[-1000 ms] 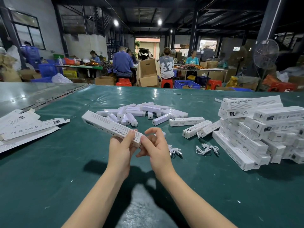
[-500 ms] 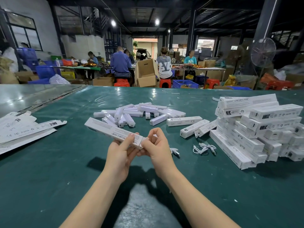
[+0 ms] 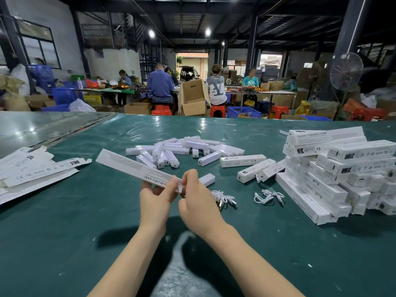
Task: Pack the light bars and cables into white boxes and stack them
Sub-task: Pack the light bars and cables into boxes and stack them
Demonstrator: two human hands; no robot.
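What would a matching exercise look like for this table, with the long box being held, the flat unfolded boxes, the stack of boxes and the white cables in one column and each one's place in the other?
Column one
1. long white box
2. flat unfolded boxes
3. stack of boxes
4. white cables

Column two
A. piled at the right side of the table
B. held above the table by the left hand and right hand
C. lying at the table's left edge
D. lying loose between the right hand and the stack

Pairs: 1-B, 2-C, 3-A, 4-D
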